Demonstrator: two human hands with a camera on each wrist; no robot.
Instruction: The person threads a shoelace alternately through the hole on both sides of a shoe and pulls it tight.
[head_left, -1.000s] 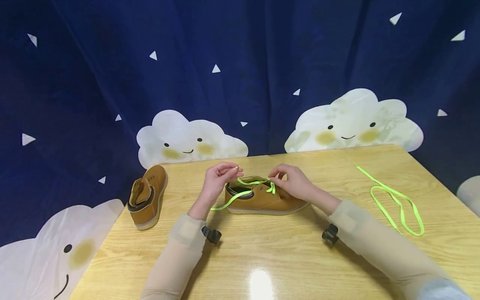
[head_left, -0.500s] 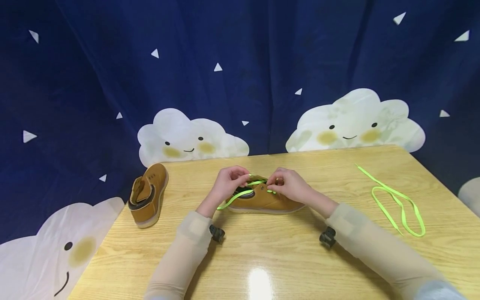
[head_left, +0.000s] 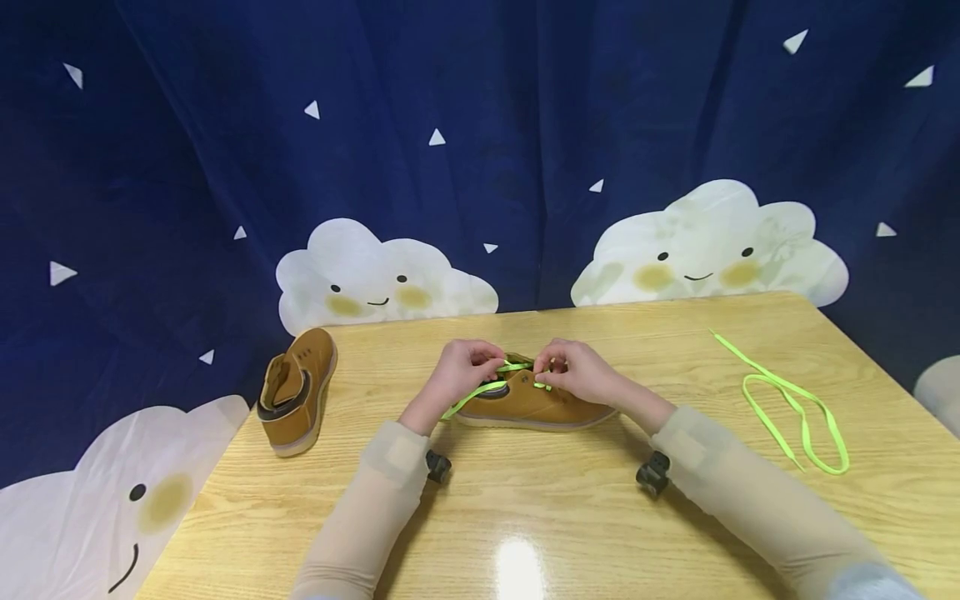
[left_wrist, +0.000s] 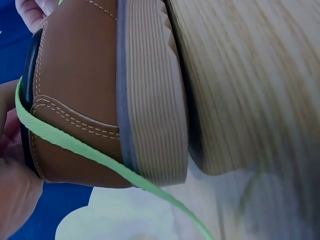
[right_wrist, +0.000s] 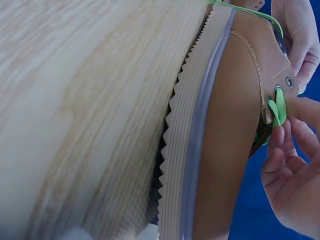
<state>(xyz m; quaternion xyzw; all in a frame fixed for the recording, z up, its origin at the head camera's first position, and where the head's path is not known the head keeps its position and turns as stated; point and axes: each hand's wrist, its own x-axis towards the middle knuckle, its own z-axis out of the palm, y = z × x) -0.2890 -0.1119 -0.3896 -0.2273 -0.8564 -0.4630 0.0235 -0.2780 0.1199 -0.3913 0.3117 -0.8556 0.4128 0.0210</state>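
A brown leather shoe (head_left: 528, 406) with a pale ridged sole stands on its sole, toe to the right. A neon green shoelace (head_left: 487, 388) runs through some of its eyelets and trails over the heel side, as the left wrist view shows. At the shoe's opening, my left hand (head_left: 461, 373) pinches the lace between thumb and fingers; its fingertips are partly hidden. My right hand (head_left: 576, 372) is at the eyelets, thumb and fingers on a small loop of green lace (right_wrist: 278, 107). One bare metal eyelet (right_wrist: 289, 82) shows beside that loop.
A second brown shoe (head_left: 288, 417) stands at the table's left edge. Another neon green shoelace (head_left: 804, 408) lies loosely looped on the right of the wooden table (head_left: 600, 525). Behind hangs a dark blue curtain (head_left: 525, 125) with cloud prints.
My left hand has come down and right, from holding the lace end raised to the shoe's opening. The right hand stays at the eyelets, and the lace loop there looks smaller.
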